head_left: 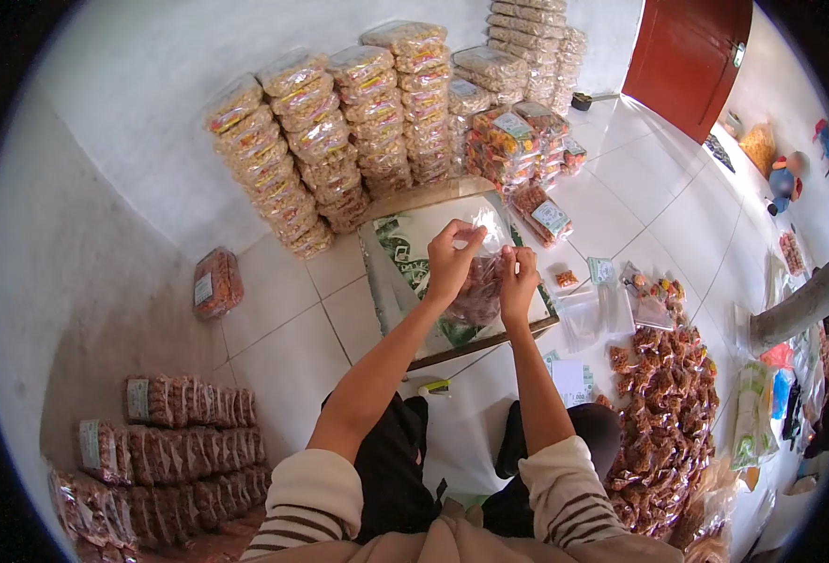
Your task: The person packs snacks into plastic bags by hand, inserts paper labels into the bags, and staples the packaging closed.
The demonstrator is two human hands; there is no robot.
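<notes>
Clear plastic bag (477,296) pinched by left hand (454,258) and right hand (519,279); long axis near-to-far, mouth toward far edge of worktop (421,232).

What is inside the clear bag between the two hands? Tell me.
The clear bag has dark reddish-brown contents in its nearer part, too blurred to name. Whatever lies behind the left hand and right hand is covered.

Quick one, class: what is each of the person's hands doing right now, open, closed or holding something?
Left hand: closed, pinching the clear bag near its top.
Right hand: closed, gripping the other side of the same bag.
</notes>
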